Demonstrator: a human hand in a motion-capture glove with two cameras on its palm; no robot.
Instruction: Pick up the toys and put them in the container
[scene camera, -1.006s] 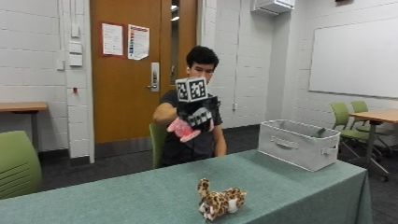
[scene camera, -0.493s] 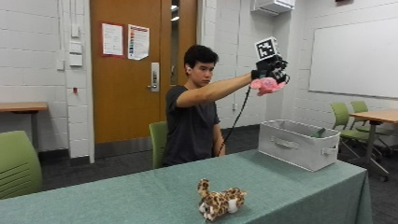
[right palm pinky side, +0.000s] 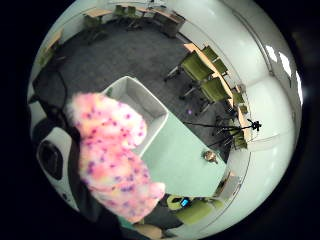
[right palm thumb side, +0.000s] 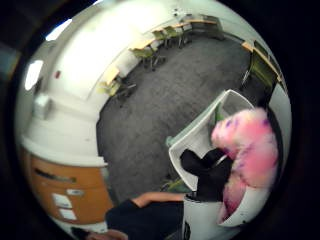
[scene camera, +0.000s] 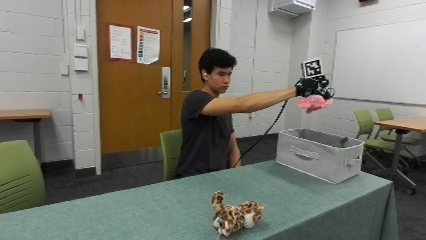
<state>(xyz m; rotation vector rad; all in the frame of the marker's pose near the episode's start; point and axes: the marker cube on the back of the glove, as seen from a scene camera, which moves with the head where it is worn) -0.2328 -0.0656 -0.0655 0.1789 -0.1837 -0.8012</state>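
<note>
Fingers of the gloved right hand (scene camera: 307, 87) are curled round a pink spotted plush toy (scene camera: 313, 103), which hangs under the palm, high in the air. Directly below it stands the grey fabric container (scene camera: 321, 155), at the table's end far from the camera, with its long axis along that short edge. So the toy probably only has to go straight down. A leopard plush toy (scene camera: 234, 217) lies near the table's front edge, well apart from the hand.

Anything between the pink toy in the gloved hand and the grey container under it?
Nothing visible. The right hand holds the pink toy in the air above the container, whose open top faces up with no lid. The leopard toy lies on the table, apart from that path.
</note>
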